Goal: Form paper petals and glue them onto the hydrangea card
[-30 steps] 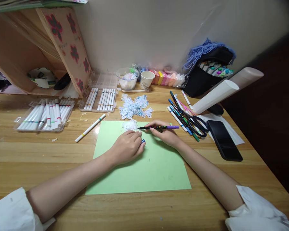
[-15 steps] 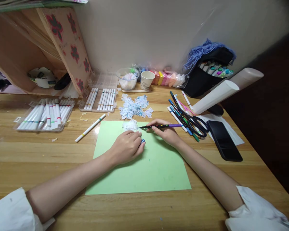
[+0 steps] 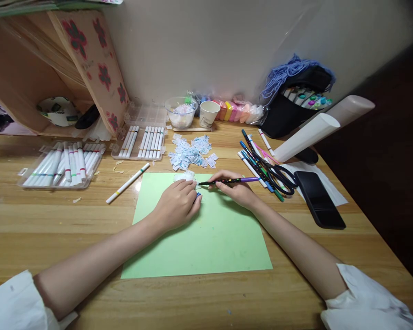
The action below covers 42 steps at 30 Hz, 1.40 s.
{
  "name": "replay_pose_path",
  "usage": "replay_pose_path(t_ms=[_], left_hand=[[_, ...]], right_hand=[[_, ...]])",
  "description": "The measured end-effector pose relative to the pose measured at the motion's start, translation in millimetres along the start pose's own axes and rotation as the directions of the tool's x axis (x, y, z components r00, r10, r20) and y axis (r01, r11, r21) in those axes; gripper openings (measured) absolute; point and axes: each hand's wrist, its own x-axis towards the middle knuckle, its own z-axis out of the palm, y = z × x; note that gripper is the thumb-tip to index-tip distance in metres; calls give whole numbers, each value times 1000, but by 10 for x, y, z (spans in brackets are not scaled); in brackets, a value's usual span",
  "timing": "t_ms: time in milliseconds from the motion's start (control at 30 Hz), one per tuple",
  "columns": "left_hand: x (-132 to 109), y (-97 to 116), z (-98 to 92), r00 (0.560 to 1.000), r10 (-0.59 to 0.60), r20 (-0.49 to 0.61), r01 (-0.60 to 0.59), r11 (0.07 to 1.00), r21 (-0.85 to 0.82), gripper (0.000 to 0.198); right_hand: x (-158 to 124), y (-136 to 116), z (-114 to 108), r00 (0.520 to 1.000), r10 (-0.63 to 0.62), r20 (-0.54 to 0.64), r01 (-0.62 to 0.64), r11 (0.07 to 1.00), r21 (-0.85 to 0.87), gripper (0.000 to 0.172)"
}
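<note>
A green sheet of paper (image 3: 206,247) lies on the wooden table under both hands. My right hand (image 3: 237,189) grips a black dotted felt-tip pen (image 3: 232,180) with a purple end, its tip pointing left. That tip is close to the fingers of my left hand (image 3: 177,201), at the edge of a small heap of white paper bits (image 3: 184,176). The left hand is curled, palm down, on the sheet beside the heap. A small blue piece (image 3: 198,195), perhaps a pen cap, pokes out between its thumb and fingers; the rest is hidden.
Pale blue paper scraps (image 3: 187,151) lie behind the sheet. A white marker (image 3: 128,183) and marker cases (image 3: 57,178) are at left. Pens surround black scissors (image 3: 284,178) at right, near a phone (image 3: 319,200). A bowl (image 3: 181,120) and paper cup (image 3: 209,113) stand behind.
My left hand has shifted slightly left and covers more of the white heap. Less of the blue piece shows. The right hand and pen have hardly moved.
</note>
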Motion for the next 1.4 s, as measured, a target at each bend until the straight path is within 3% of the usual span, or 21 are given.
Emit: replay_pose_path(t_ms=[633, 967, 1100, 1200, 1300, 1400], left_hand=[[-9, 11, 7, 1000, -22, -13, 21, 999, -50, 23], [-6, 20, -1, 1000, -6, 5, 6, 1000, 17, 24], [-3, 3, -41, 997, -66, -27, 65, 997, -41, 25], [8, -36, -66, 987, -157, -43, 150, 980, -128, 28], [19, -71, -73, 976, -216, -7, 212, 960, -182, 29], [22, -83, -75, 978, -203, 37, 207, 963, -170, 29]], right_hand=[[5, -21, 10, 999, -6, -39, 5, 1000, -27, 12], [9, 7, 6, 998, -38, -41, 35, 996, -85, 10], [-2, -5, 1, 997, -50, -63, 48, 998, -37, 11], [-7, -21, 2, 998, -65, -4, 64, 997, -53, 12], [-7, -36, 7, 997, -66, 44, 72, 989, -131, 14], [-6, -41, 8, 996, -63, 66, 74, 980, -183, 15]])
